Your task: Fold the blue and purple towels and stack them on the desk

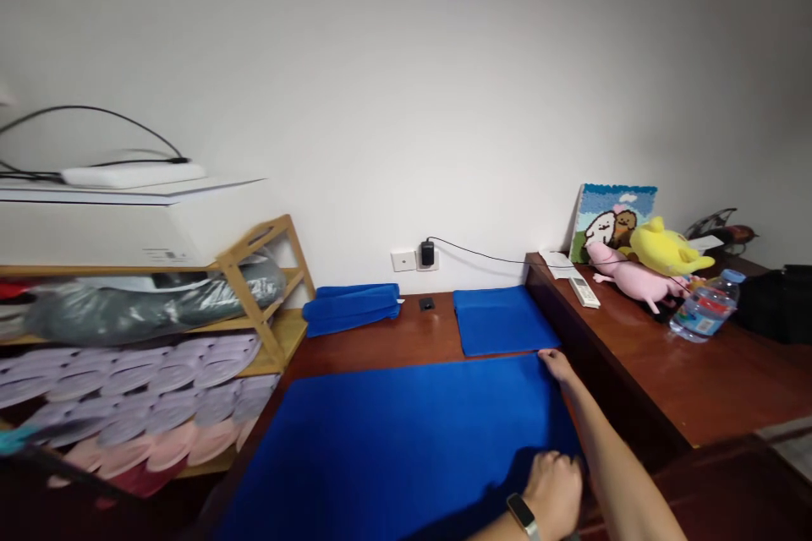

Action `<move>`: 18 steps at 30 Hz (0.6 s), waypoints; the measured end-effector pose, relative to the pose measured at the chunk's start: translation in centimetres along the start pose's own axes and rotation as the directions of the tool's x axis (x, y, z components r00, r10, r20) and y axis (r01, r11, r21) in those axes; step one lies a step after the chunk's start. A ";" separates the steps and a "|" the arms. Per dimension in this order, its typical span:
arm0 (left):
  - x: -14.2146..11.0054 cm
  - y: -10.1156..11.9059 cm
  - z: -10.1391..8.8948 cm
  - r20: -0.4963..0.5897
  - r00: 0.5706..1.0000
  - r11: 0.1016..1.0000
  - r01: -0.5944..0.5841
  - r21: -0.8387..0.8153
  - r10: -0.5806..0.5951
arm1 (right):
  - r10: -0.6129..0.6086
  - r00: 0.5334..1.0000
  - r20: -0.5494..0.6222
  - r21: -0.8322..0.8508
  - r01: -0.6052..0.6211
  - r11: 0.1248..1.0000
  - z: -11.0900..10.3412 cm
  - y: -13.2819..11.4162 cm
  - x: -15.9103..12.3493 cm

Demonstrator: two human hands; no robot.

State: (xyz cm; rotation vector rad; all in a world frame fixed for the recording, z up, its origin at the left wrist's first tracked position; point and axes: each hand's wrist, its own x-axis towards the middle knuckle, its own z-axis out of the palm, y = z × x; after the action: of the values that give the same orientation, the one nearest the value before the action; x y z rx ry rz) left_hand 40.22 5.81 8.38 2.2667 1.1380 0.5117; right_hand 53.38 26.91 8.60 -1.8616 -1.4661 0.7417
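Observation:
A large blue cloth point(393, 439) lies spread flat over the reddish-brown table. At its far right corner, my right hand point(556, 365) pinches the cloth's edge with the fingertips. Nearer to me, my left hand point(553, 486), with a watch on the wrist, is closed at the right edge of the same cloth; its fingertips are hidden under the knuckles. Just beyond my right hand lies a folded blue cloth point(504, 319), flat and roughly square. Another folded blue cloth point(353, 308), in a thicker bundle, rests at the back left of the table.
To the left stands a wooden rack point(254, 304) with rows of slippers point(171, 368) and a white box point(127, 224) on top. On the raised right surface are a water bottle point(707, 308), plush toys point(640, 275) and a remote control point(584, 292). A charger point(427, 253) sits in the wall socket.

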 end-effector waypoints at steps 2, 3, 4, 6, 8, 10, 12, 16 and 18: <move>-1.8 -0.2 -2.6 -0.082 0.984 0.987 0.160 -0.020 -0.161 | -0.044 0.998 0.042 0.068 0.041 0.997 -0.5 -2.8 -0.5; -2.9 -0.4 -4.2 -0.131 0.964 0.973 0.225 -0.061 -0.231 | -0.073 0.995 0.072 0.099 0.065 0.993 -0.6 -4.5 -0.7; -4.3 -0.6 -6.0 -0.179 0.940 0.955 0.275 -0.112 -0.292 | -0.106 0.988 0.112 0.128 0.091 0.988 -0.3 -6.4 -1.1; -8.0 -1.3 -10.0 -0.268 0.893 0.925 0.310 -0.218 -0.362 | -0.180 0.961 0.210 0.184 0.142 0.973 0.9 -10.7 -1.8; -12.6 -2.5 -14.0 -0.363 0.841 0.901 0.295 -0.317 -0.402 | -0.264 0.915 0.306 0.233 0.197 0.952 3.5 -15.7 -2.9; -17.8 -4.1 -17.6 -0.458 0.777 0.884 0.265 -0.386 -0.433 | -0.353 0.854 0.383 0.270 0.262 0.927 7.3 -21.2 -4.4; -23.2 -6.3 -20.5 -0.533 0.705 0.870 0.262 -0.417 -0.468 | -0.438 0.781 0.445 0.281 0.342 0.897 12.2 -26.7 -6.3; -32.9 -12.2 -23.4 -0.630 0.552 0.838 0.368 -0.404 -0.546 | -0.549 0.626 0.554 0.200 0.539 0.818 23.7 -36.0 -11.1; -36.8 -15.5 -23.6 -0.705 0.442 0.810 0.481 -0.335 -0.555 | -0.576 0.555 0.600 0.124 0.646 0.753 29.3 -38.8 -13.9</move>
State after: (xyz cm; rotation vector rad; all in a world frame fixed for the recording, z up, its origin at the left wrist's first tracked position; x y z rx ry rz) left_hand -3.22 -9.56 13.77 1.4179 2.0928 1.3229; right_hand 4.37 23.97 20.74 -1.0198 -2.4411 0.9458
